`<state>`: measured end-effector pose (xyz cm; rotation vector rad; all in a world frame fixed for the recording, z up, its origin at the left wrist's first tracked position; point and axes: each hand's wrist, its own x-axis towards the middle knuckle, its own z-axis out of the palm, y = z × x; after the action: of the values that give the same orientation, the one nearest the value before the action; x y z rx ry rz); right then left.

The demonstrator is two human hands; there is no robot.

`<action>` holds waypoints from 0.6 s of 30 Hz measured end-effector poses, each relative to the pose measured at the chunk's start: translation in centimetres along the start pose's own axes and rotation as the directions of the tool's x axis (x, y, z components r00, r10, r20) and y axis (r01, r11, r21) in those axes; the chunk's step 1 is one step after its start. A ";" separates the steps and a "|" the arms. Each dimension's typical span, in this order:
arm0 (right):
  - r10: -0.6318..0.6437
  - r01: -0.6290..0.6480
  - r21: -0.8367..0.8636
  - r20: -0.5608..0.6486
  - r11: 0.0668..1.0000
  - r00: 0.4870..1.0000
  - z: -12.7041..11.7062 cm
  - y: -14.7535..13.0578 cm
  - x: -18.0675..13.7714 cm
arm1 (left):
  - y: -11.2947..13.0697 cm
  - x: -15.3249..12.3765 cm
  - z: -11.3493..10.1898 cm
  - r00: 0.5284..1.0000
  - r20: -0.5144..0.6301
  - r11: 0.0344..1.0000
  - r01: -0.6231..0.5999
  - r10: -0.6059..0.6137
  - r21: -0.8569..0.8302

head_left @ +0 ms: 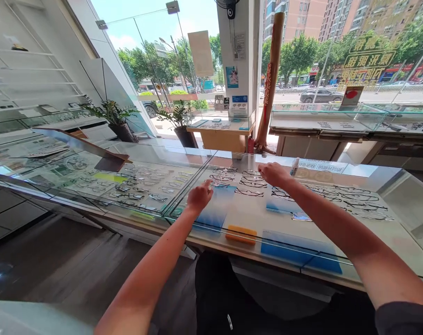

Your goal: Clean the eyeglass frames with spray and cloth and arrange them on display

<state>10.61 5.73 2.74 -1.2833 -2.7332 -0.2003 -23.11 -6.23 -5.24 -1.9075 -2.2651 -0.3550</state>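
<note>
Both my arms reach forward over a glass-topped display counter (183,218) holding several pairs of eyeglasses (248,191) laid in rows. My left hand (199,196) rests on the glass near a blue card (214,209), fingers curled with the index finger pointing; nothing shows in it. My right hand (274,174) lies farther back above the rows of glasses, palm down, fingers bent toward the left. A small white bottle with a blue cap (294,166) stands just right of my right hand.
An orange strip (241,234) and more blue cards (298,251) lie under the glass near the front edge. Another case of glasses (142,186) adjoins on the left. Potted plants (118,118), a wooden column (271,79) and further counters (351,122) stand by the windows.
</note>
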 end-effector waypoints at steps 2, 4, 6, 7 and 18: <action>-0.009 0.009 0.007 0.016 1.000 1.000 -0.7 0.7 -2.7 | -0.3 1.1 -0.4 0.996 0.034 0.997 -0.081 0.080 0.014; -0.006 0.005 0.007 0.038 1.000 0.999 -1.4 1.7 -5.5 | -0.6 2.4 -0.9 0.986 0.069 0.988 -0.151 0.149 0.033; 0.006 -0.007 0.007 0.062 1.000 0.998 -1.9 2.7 -8.1 | -0.8 3.5 -1.3 0.977 0.092 0.978 -0.200 0.195 0.056; 0.015 -0.015 0.004 0.071 1.000 0.997 -2.0 3.2 -9.3 | -0.8 4.0 -1.5 0.972 0.100 0.974 -0.218 0.211 0.069; 0.192 -0.089 0.407 -0.218 0.909 0.957 -0.4 7.3 -14.2 | -1.1 6.6 -5.1 0.946 0.149 0.928 -0.315 0.289 0.199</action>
<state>25.32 -0.45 1.42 -1.2333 -2.2975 0.1814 -25.45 -1.59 1.38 -2.1580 -1.9312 0.0504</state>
